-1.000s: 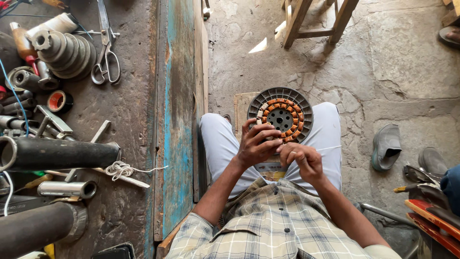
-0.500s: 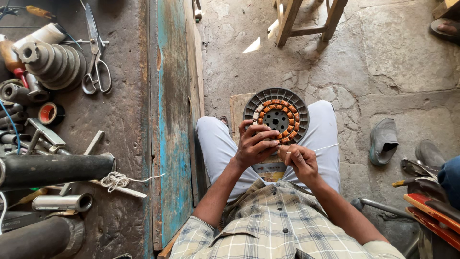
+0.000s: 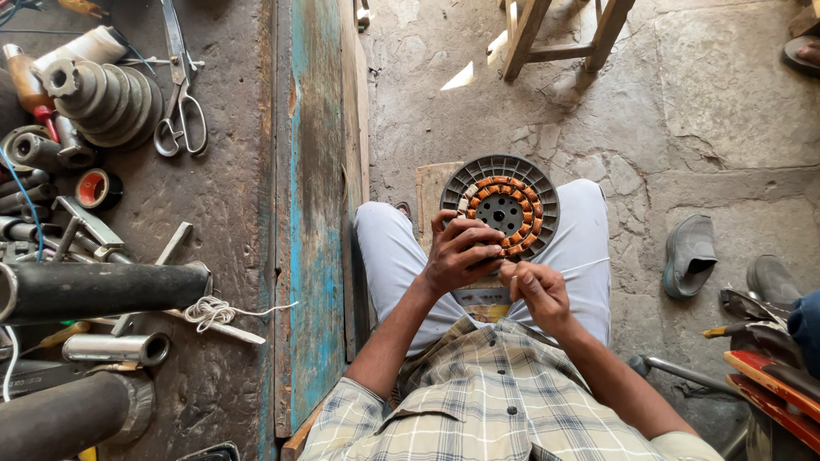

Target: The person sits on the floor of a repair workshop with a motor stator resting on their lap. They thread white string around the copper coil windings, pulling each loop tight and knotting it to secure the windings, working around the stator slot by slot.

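Left hand (image 3: pixel 457 253) curled over the near rim of one round motor winding (image 3: pixel 502 210), fingers bent and pressing on the copper coils. Right hand (image 3: pixel 534 290) just beside it, pinched nearly closed on a thin pale wire (image 3: pixel 581 267) running off to the right. Winding propped on the lap between two knees in light trousers: grey ribbed plastic disc outside, ring of orange-brown coils inside, dark hub with small holes in the middle. Checked shirt sleeves on both arms.

Further out, one workbench (image 3: pixel 222 213) on the left with a scuffed dark top and a chipped turquoise-painted wooden edge. Along its far edge, one pair of steel scissors (image 3: pixel 179 94) and one stepped metal pulley (image 3: pixel 102 98). One small roll of red tape (image 3: pixel 96 188) below that. Two thick black pipes (image 3: pixel 102 290) toward the near left corner, plus one short shiny tube (image 3: pixel 115 348) and one knot of white string (image 3: pixel 209 312). On the cracked stone floor, one grey shoe (image 3: pixel 690 252) to the right, wooden stool legs (image 3: pixel 555 34) up top.
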{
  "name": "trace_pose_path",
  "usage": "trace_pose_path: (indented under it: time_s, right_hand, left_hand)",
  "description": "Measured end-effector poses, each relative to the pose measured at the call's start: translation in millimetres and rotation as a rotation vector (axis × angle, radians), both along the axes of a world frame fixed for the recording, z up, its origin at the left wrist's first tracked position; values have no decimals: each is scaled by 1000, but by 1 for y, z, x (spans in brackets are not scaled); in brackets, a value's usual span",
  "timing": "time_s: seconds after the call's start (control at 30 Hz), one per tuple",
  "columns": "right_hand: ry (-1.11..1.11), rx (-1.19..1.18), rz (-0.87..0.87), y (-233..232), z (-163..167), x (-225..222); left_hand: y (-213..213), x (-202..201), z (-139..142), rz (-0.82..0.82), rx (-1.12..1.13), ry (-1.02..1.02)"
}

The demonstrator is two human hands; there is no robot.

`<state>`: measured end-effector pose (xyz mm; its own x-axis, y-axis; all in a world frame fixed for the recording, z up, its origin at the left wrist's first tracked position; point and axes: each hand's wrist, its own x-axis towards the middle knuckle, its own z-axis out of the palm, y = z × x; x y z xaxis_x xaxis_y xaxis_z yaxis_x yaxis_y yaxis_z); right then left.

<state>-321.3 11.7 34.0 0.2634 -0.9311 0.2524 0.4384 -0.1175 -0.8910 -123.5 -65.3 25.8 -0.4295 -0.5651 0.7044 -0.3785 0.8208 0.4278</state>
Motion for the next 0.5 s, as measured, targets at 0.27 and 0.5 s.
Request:
trace_pose_path:
  time_s: [0.27, 0.5]
  right_hand:
    - [327, -139, -92, 6, 13, 6]
    - [351, -201, -70, 5, 16, 6]
  left_hand:
    - [-1, 3, 5, -19, -8, -25]
    - [-2, 3, 5, -48, 33, -19]
